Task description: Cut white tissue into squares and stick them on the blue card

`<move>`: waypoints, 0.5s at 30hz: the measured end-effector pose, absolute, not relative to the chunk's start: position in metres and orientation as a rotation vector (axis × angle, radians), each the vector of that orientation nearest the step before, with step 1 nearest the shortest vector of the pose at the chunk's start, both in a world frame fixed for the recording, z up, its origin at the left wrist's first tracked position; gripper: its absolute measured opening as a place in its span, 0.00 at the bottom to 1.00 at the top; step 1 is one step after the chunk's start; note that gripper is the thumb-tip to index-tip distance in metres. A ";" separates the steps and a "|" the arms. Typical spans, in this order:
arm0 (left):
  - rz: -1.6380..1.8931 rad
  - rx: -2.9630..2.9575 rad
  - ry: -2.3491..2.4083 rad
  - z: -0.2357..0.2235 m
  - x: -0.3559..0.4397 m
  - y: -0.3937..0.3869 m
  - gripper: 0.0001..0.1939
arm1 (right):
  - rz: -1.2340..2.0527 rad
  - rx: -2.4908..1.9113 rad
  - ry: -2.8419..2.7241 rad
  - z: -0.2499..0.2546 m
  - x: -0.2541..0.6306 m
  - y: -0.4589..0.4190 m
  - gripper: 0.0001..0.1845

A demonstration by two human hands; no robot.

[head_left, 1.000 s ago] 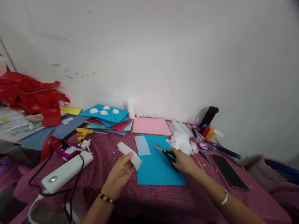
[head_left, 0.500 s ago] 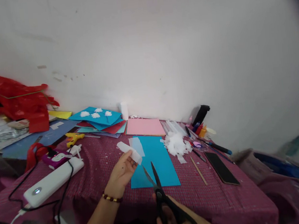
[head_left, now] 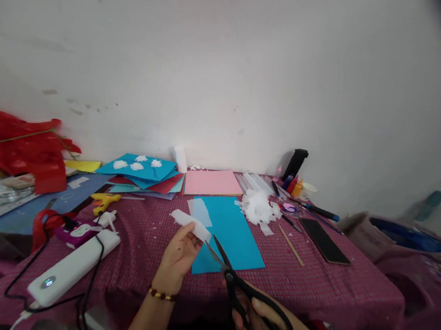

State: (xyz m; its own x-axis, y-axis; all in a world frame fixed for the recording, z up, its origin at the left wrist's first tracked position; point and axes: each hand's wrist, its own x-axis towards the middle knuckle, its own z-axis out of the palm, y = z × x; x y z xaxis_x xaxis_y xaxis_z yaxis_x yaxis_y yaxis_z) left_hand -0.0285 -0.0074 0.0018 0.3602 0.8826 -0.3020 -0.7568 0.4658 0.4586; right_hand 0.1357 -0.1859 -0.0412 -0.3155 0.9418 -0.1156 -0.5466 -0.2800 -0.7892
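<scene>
My left hand (head_left: pixel 177 259) pinches a folded strip of white tissue paper (head_left: pixel 190 224) above the table. My right hand (head_left: pixel 256 324), low at the frame's bottom edge, grips black scissors (head_left: pixel 241 291) through the handle loops. The scissor blades are parted and their tips reach the lower end of the white strip. Beneath them a blue sheet of paper (head_left: pixel 227 232) lies flat on the red checked tablecloth (head_left: pixel 142 246), with a pale translucent strip on its far left corner.
A heap of white paper scraps (head_left: pixel 257 207), a wooden stick (head_left: pixel 290 238), a dark phone (head_left: pixel 325 247) and pens lie right of the blue sheet. A pink sheet (head_left: pixel 211 182) and stacked coloured papers (head_left: pixel 142 172) sit by the wall. A white power bank (head_left: pixel 71 266), cables and a yellow glue gun (head_left: pixel 104 200) are left.
My right hand lifted the scissors off the blue sheet, drew them toward me, then brought the parted blades up to the white strip. The left hand stayed holding the strip.
</scene>
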 end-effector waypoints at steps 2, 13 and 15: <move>1.041 0.288 0.535 0.002 -0.027 -0.006 0.07 | 1.782 -0.720 -0.771 -0.041 0.136 -0.184 0.22; 0.931 0.502 0.485 0.003 -0.036 -0.008 0.07 | 1.794 -0.660 -0.745 -0.038 0.134 -0.181 0.25; 0.908 0.530 0.473 0.000 -0.037 -0.010 0.06 | 1.801 -0.633 -0.729 -0.037 0.133 -0.179 0.25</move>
